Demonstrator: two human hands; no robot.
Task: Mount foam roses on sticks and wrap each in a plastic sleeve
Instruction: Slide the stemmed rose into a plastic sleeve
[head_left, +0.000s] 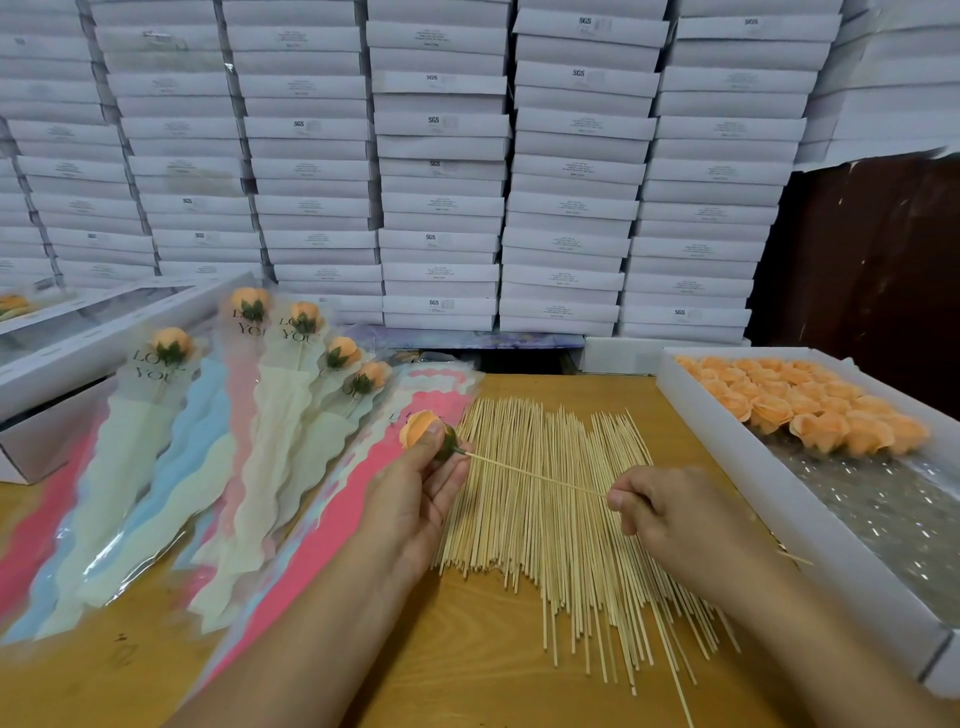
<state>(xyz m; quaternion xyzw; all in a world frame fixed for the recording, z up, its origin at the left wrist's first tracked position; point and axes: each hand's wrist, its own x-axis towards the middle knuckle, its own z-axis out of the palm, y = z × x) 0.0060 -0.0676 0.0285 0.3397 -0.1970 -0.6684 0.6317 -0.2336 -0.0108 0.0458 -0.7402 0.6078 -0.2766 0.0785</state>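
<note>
My left hand (415, 491) grips an orange foam rose (417, 427) with a green base, thumb over the petals. A thin wooden stick (535, 476) runs from the rose's base to the right. My right hand (670, 512) pinches the stick's far end. Both hands hover over a spread pile of wooden sticks (561, 545) on the wooden table (467, 670). A stack of pink plastic sleeves (322, 525) lies just left of my left hand. Several wrapped roses (291, 364) lie further left.
A white tray (810, 512) at the right holds several loose orange foam roses (810, 410). Long white boxes (78, 353) sit at the far left. Stacked white cartons (441, 171) form a wall behind the table.
</note>
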